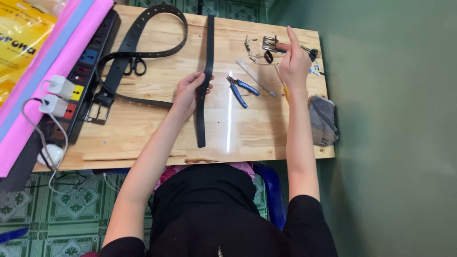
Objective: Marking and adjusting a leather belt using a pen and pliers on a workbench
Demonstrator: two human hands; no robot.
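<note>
A long black leather strap (208,52) lies straight down the middle of the wooden table (143,128). My left hand (189,93) grips it around its middle. My right hand (293,59) is at the table's far right, fingers extended, fingertips touching a silver metal buckle (269,43). Blue-handled pliers (240,89) lie between my two hands.
A second black belt with holes and a buckle (121,59) curls at the left, black scissors (134,65) on it. A power strip (83,71) with white chargers runs along the left edge. A metal ruler (254,77), small hardware and a grey cloth (322,119) sit on the right.
</note>
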